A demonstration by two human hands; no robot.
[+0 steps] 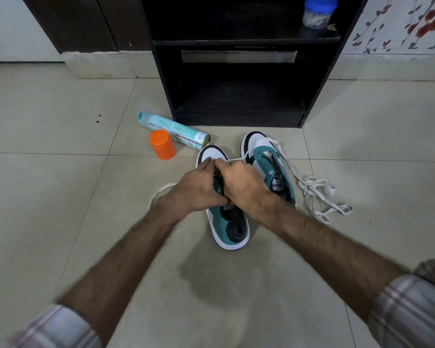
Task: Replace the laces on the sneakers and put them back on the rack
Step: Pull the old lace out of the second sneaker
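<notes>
Two teal, white and black sneakers stand on the tiled floor in front of a black rack (239,116). Both my hands work on the near sneaker (230,227). My left hand (199,187) grips its upper by the eyelets. My right hand (241,184) pinches a white lace (235,160) that runs taut from the fingertips toward the other shoe. A loop of that lace (158,193) shows on the floor behind my left wrist. The far sneaker (266,162) stands to the right, with a loose white lace (317,194) piled on the floor beside it.
A teal spray can (172,129) lies on its side left of the rack, with an orange-capped jar (162,144) in front of it. A blue-lidded container (318,12) stands on the rack's upper shelf. The rack's lower shelf (239,96) is dark.
</notes>
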